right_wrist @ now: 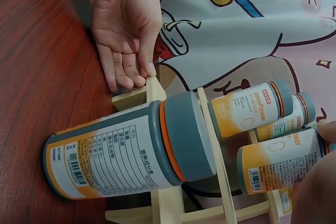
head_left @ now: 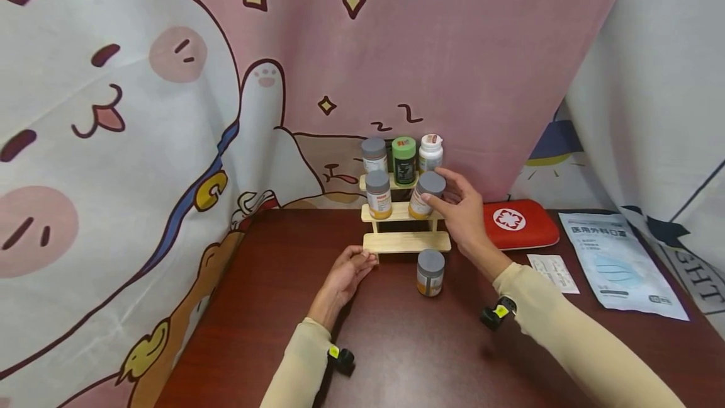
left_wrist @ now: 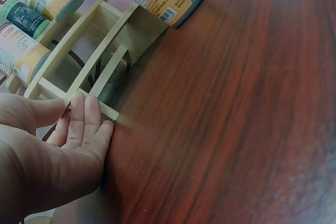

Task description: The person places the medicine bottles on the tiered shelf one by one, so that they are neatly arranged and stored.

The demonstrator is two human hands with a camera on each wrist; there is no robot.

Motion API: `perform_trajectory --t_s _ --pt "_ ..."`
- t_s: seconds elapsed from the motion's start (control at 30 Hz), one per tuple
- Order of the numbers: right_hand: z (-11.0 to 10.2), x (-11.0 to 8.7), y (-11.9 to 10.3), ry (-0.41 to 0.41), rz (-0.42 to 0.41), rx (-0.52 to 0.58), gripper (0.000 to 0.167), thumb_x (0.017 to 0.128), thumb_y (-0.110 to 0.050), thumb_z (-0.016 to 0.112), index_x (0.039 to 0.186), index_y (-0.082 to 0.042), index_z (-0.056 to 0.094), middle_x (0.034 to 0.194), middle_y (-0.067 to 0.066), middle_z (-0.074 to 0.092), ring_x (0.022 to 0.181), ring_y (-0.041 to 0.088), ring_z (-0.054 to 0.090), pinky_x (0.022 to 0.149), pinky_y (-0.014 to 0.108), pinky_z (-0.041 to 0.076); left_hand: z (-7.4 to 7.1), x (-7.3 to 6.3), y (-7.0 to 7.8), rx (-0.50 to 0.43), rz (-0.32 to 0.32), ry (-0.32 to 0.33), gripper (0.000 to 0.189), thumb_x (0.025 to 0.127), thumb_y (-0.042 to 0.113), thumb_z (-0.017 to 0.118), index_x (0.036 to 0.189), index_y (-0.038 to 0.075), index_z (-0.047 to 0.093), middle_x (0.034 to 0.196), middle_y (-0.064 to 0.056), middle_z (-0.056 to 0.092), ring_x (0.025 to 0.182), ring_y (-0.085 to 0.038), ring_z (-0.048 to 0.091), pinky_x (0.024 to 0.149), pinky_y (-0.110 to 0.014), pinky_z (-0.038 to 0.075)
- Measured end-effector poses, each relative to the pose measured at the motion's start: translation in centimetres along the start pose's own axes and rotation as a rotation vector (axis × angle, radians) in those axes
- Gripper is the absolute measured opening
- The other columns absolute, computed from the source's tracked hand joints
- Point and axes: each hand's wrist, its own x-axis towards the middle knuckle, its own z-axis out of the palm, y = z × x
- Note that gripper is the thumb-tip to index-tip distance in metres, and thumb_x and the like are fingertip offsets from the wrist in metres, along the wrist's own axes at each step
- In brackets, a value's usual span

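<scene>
A three-tier wooden stand (head_left: 406, 242) stands on the table, and my left hand (head_left: 347, 276) pinches the left end of its lowest tier between thumb and fingers. My right hand (head_left: 466, 213) grips a grey-capped supplement bottle (right_wrist: 281, 161) at the right of the middle tier, thumb in front and fingers behind. Another grey-capped bottle (head_left: 378, 195) stands upright at that tier's left. On the top tier are a grey-capped bottle (head_left: 374, 155), a green-capped bottle (head_left: 404, 161) and a white bottle (head_left: 431, 153). The lowest tier is bare.
One more grey-capped bottle (head_left: 430, 274) stands on the table (head_left: 396, 351) before the stand's right end. To the right lie a red first-aid pouch (head_left: 529, 232), a blister pack (head_left: 554, 272) and a face-mask packet (head_left: 623, 269). A printed cloth (head_left: 464, 49) hangs close behind the stand.
</scene>
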Motion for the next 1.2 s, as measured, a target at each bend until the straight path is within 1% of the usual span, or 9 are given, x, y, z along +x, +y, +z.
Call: perform_trajectory --t_s 0.13,0.23,0.37,0.47,0.5,0.6,0.7,1.0,1.2 --pt "0.3 0.1 0.2 -0.014 0.018 -0.009 0.062 0.093 -0.015 0.083 0.149 -0.02 0.059 0.145 0.01 0.064 0.127 0.015 0.061 0.107 0.024 0.05 0.2 0.0 0.0 0.004 0.003 -0.006 0.009 0.107 0.008 0.059 0.116 0.01 0.056 0.101 -0.001 0.073 0.102 -0.016 0.074 0.118 -0.045 0.051" --pt "0.5 0.0 0.5 -0.022 0.027 -0.003 0.062 0.092 -0.011 0.083 0.149 -0.017 0.058 0.146 0.01 0.063 0.129 0.018 0.06 0.106 0.025 0.051 0.2 0.0 -0.1 0.007 0.008 -0.01 0.01 0.107 0.009 0.059 0.116 0.009 0.056 0.101 0.0 0.073 0.102 -0.015 0.074 0.118 -0.045 0.051" --pt "0.9 0.0 0.7 -0.031 0.021 0.017 0.063 0.091 -0.006 0.083 0.148 -0.013 0.057 0.145 0.012 0.064 0.129 0.025 0.059 0.1 0.019 0.052 0.2 -0.2 0.0 0.002 0.01 -0.008 0.009 0.107 0.008 0.059 0.115 0.009 0.055 0.099 0.001 0.073 0.1 -0.014 0.074 0.118 -0.045 0.052" --pt "1.1 0.2 0.7 -0.044 0.009 0.01 0.064 0.091 -0.005 0.083 0.149 -0.014 0.057 0.144 0.013 0.065 0.129 0.027 0.059 0.102 0.024 0.053 0.2 -0.2 0.0 -0.002 0.008 -0.007 0.009 0.107 0.008 0.059 0.115 0.009 0.055 0.098 0.001 0.073 0.099 -0.014 0.074 0.117 -0.045 0.052" --pt "1.1 0.3 0.7 -0.051 0.006 0.003 0.063 0.091 -0.006 0.083 0.149 -0.014 0.058 0.144 0.013 0.065 0.13 0.027 0.059 0.105 0.029 0.054 0.2 -0.1 0.0 -0.005 0.006 -0.007 0.009 0.107 0.008 0.059 0.115 0.01 0.055 0.098 0.002 0.073 0.099 -0.014 0.075 0.117 -0.044 0.052" --pt "1.1 0.6 0.6 -0.067 -0.009 -0.038 0.062 0.091 -0.007 0.083 0.148 -0.015 0.059 0.143 0.014 0.066 0.131 0.028 0.06 0.11 0.043 0.053 0.3 -0.1 0.0 -0.008 0.004 -0.008 0.01 0.107 0.007 0.058 0.117 0.008 0.055 0.098 0.001 0.073 0.099 -0.013 0.075 0.117 -0.043 0.053" --pt "1.2 1.0 0.5 -0.085 -0.028 -0.089 0.061 0.091 -0.009 0.083 0.146 -0.015 0.06 0.141 0.015 0.066 0.131 0.029 0.061 0.111 0.051 0.052 0.3 0.0 0.0 -0.006 0.001 -0.004 0.01 0.108 0.007 0.058 0.117 0.008 0.055 0.098 0.001 0.073 0.098 -0.013 0.075 0.115 -0.042 0.054" --pt "2.0 2.3 0.5 -0.095 -0.14 -0.268 0.058 0.09 -0.015 0.085 0.143 -0.014 0.062 0.133 0.016 0.059 0.118 0.03 0.065 0.099 0.05 0.061 0.2 -0.1 0.2 -0.011 0.006 -0.004 0.009 0.107 0.007 0.058 0.116 0.008 0.056 0.099 0.0 0.073 0.099 -0.014 0.075 0.115 -0.041 0.055" --pt "2.5 2.9 0.7 -0.121 -0.178 -0.293 0.058 0.089 -0.016 0.087 0.142 -0.015 0.063 0.13 0.015 0.06 0.115 0.031 0.068 0.096 0.051 0.062 0.0 -0.1 0.2 -0.011 0.004 0.004 0.008 0.107 0.007 0.059 0.114 0.008 0.056 0.098 0.0 0.073 0.098 -0.014 0.074 0.114 -0.042 0.055"
